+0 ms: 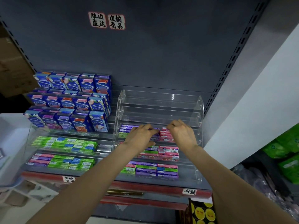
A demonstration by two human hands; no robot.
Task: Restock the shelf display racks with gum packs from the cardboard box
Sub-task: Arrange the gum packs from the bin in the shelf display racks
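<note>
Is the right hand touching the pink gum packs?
Touching. The head view shows the right hand with curled fingers on top of the pink packs in the clear rack.

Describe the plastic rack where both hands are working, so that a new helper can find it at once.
Start from the two white handwritten signs on the dark back wall and look down to the shelf. The clear stepped rack stands right of the blue upright boxes. Unlike the rack on the left, its two top steps are empty.
</note>
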